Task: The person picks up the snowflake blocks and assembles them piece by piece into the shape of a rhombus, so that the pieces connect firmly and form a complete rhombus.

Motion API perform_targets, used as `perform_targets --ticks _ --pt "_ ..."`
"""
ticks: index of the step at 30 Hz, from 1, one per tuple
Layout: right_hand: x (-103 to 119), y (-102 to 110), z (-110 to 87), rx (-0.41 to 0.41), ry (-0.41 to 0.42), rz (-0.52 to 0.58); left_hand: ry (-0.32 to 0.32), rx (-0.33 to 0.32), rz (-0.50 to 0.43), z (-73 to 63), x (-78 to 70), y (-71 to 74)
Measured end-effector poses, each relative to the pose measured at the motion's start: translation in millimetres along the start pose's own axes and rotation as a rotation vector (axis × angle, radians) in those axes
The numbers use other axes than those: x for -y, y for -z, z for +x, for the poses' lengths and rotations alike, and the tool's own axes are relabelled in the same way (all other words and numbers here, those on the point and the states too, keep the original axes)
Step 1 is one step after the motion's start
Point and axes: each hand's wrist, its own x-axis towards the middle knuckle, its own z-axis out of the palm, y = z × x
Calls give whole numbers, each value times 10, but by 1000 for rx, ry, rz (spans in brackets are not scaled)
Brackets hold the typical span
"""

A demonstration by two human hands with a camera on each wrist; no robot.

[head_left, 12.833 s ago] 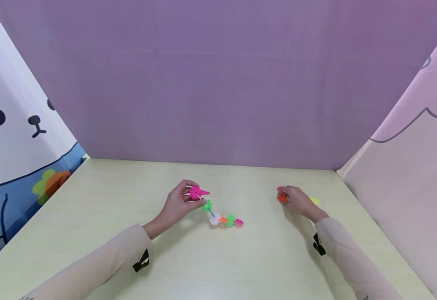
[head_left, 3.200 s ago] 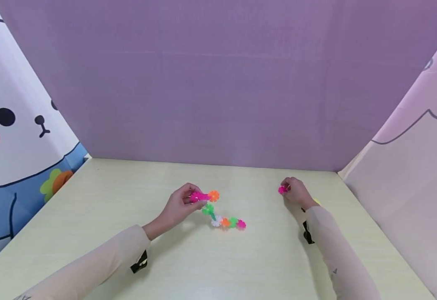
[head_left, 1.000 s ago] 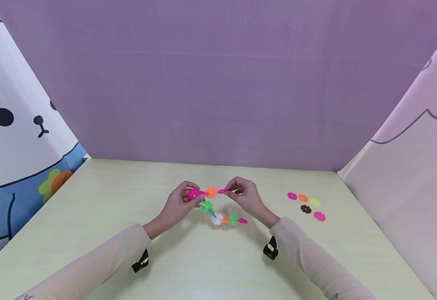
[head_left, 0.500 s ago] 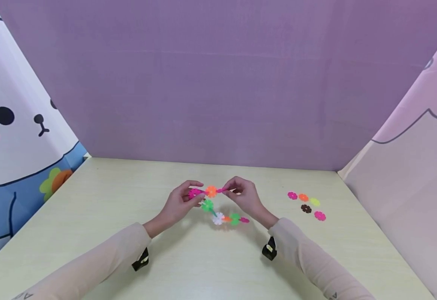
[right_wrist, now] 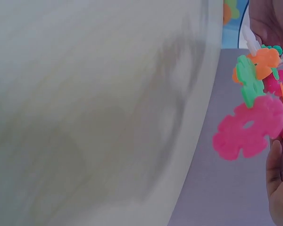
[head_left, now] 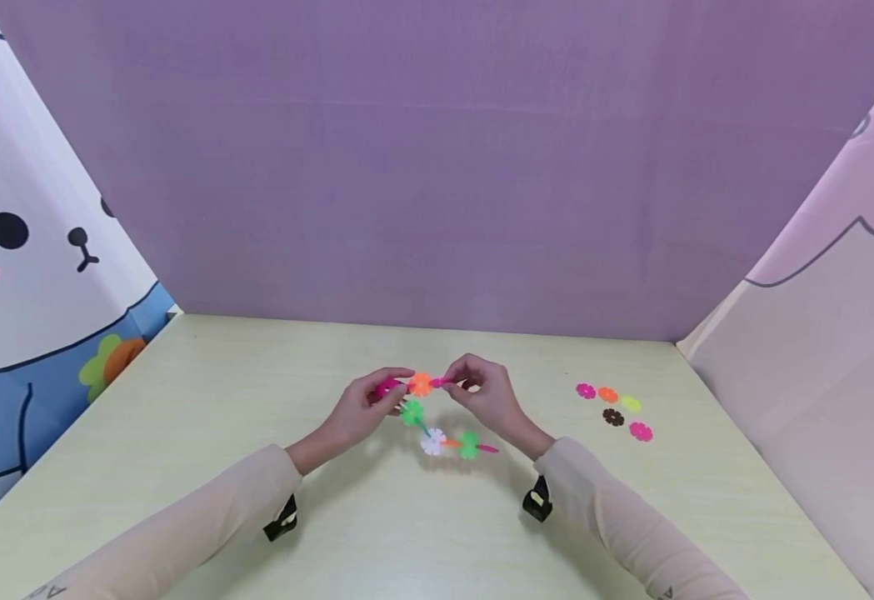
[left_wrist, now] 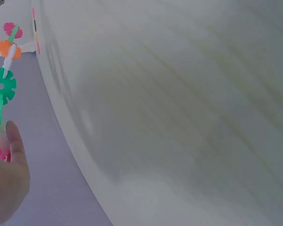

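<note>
A chain of flower-shaped interlocking plastic discs hangs over the table between both hands. My left hand grips a pink disc of the chain, mostly covered by the fingers; its index finger reaches the orange disc. Between thumb and index finger, my right hand pinches another pink disc, edge-on against the orange disc's right side. Below, the chain runs through a green disc, a white disc and a second green disc. Its lower end, a pink disc, looms large in the right wrist view.
On the right of the pale table lie several loose discs: pink, orange, yellow, brown and pink. A purple panel stands behind the table, with printed cloths at both sides.
An orange disc joined the chain; afterwards my right hand brought a pink disc from the right to its edge. Lately my left fingers shifted toward the orange disc, and the hanging part turned slightly.
</note>
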Motion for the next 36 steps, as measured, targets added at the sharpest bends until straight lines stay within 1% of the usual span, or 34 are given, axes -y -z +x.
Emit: perform_targets --ticks 4,7,14,18,23,27,32,36 --pt "2 -11 3 -1 -7 -17 -1 -4 -1 3 8 -6" --pt "5 -16 3 -4 -3 -26 10 -18 2 3 2 -15" --pt "24 -35 12 -5 24 -17 49 -94 63 4 -31 -32" --pt "34 -54 12 4 33 -24 57 -116 80 1 -25 -31" --pt "36 -72 14 4 42 -34 55 -128 108 -6 -17 -36" --pt "32 -80 16 -7 49 -44 69 -137 115 -5 -23 -43" --pt "43 -85 13 -21 68 -48 54 -140 111 -8 -23 -43" --pt "42 -88 5 -25 100 -61 42 -132 111 -14 -34 -38"
